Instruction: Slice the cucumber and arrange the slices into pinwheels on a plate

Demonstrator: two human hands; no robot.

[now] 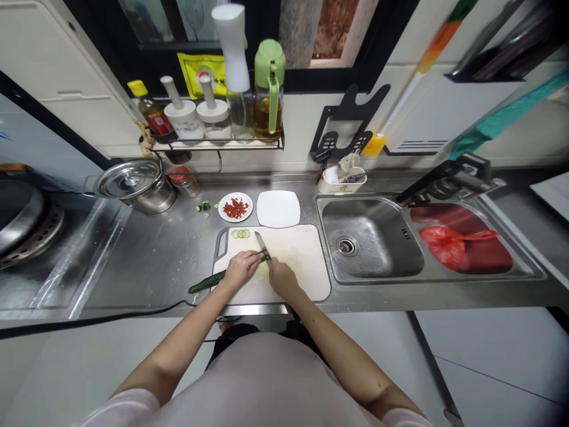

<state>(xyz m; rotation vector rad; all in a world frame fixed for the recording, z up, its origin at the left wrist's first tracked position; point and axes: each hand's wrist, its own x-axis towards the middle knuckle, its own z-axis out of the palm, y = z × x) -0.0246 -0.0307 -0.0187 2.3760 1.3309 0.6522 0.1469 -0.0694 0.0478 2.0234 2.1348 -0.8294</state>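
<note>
My left hand [240, 268] is closed over a long dark green cucumber [205, 283], pressing it to the white cutting board [306, 279]. The cucumber's uncut end sticks out past the board's left edge. My right hand [283, 279] grips a knife [260, 240] by its handle, which the fingers cover. Its blade points away from me and lies at the cucumber's right end, close to my left fingertips. Several pale cucumber slices [240, 233] rest at the board's upper left.
Behind the board stand a plate of chopped red pieces [235, 207] and a white square plate [278, 209]. Cucumber scraps [203, 206] lie left of them. To the right is a sink [373, 237] with a red plastic bag [444, 244]. A lidded pot [137, 184] stands at left.
</note>
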